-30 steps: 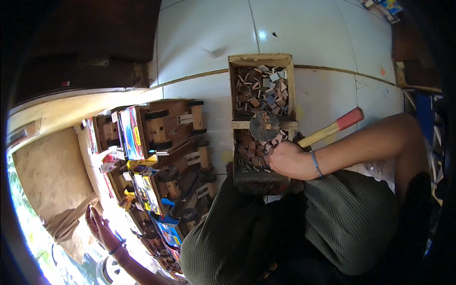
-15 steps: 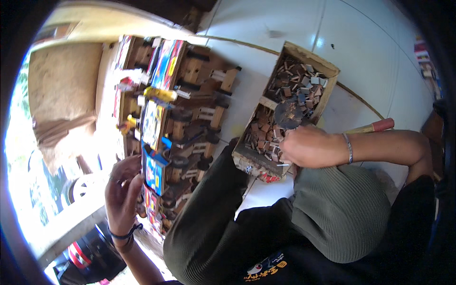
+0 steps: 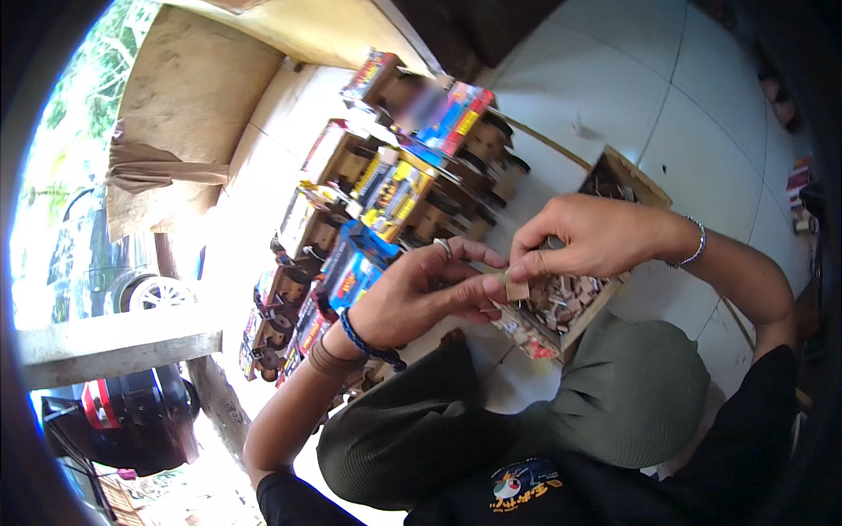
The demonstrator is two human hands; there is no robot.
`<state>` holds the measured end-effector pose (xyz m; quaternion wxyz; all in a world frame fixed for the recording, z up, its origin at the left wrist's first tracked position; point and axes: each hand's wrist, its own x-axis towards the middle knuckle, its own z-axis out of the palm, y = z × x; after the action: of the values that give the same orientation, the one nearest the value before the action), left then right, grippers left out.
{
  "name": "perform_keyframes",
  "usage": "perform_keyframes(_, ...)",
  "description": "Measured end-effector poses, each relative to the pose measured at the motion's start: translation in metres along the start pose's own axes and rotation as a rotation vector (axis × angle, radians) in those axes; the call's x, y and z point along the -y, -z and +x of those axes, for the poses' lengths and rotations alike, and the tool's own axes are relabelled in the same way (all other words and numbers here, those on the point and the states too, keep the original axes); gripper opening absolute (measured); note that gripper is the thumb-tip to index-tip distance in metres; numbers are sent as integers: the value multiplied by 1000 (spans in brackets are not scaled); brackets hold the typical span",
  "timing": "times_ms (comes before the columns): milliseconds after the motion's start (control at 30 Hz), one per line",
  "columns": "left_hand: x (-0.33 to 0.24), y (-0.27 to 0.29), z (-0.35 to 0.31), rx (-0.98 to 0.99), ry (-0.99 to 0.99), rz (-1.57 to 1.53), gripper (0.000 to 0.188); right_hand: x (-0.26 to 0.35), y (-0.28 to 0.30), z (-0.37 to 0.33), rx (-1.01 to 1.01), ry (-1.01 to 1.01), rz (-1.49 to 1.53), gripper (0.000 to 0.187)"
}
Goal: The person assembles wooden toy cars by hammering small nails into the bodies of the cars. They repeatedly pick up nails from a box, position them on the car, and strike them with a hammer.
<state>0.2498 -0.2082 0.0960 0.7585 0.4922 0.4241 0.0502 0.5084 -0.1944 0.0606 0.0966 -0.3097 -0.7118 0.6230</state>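
Observation:
Both hands meet in front of me, above the near end of a wooden box (image 3: 653, 186). My right hand (image 3: 601, 235) is closed in a pinch on a small wooden piece (image 3: 517, 290), light brown and square-looking. My left hand (image 3: 412, 294) reaches in from the left, thumb and fingertips drawn together beside that piece. What the left fingertips hold is too small to make out. Below the hands, the box holds many loose small wooden pieces (image 3: 566, 302). A dark round thing in the box is mostly hidden behind my right hand.
Rows of wooden toy trucks with colourful printed panels (image 3: 386, 197) stand on the left. White floor tiles (image 3: 702, 131) lie beyond the box. My knee (image 3: 631, 394) is close to the box's near side. A black-and-red object (image 3: 132, 408) is at lower left.
My right hand has lifted out of the box with a small wooden piece. My left hand has moved right, from beside the toy trucks to meet it. The view has shifted left.

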Motion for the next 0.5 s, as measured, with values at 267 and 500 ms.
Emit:
perform_keyframes(267,-2,65,-47,58,23,-135,48,63,-20,60,-63,-115,-1,45)
perform_keyframes(500,23,164,-80,-142,-404,-79,41,89,20,9,-949,8,364,39)
